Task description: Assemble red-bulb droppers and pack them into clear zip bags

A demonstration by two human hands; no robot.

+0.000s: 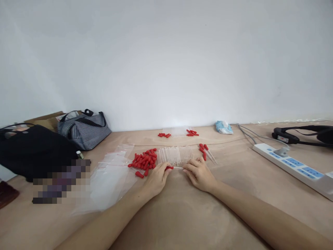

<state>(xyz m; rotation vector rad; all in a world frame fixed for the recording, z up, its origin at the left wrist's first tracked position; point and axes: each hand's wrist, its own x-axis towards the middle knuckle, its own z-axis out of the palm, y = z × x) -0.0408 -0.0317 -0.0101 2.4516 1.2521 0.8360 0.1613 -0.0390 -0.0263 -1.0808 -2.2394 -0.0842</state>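
Observation:
Low over the table's middle, my left hand point(157, 177) pinches a red rubber dropper bulb point(170, 167). My right hand point(199, 174) has its fingers closed on a thin glass dropper tube point(178, 168), which lies in line with the bulb. The tube's near end meets the bulb's mouth; how deep it sits cannot be seen. Beside my left hand is a heap of loose red bulbs point(144, 160). Just beyond both hands, many clear tubes point(174, 154) lie side by side in a row. Several droppers with red bulbs point(205, 148) lie past my right hand.
Clear zip bags point(109, 178) are spread on the left. Behind them stand a striped bag point(87, 130) and a black bag point(36, 151). Near the wall lie more red bulbs point(191, 133) and a blue tissue pack point(223, 127). A power strip point(291, 166) and black headset point(286, 134) occupy the right.

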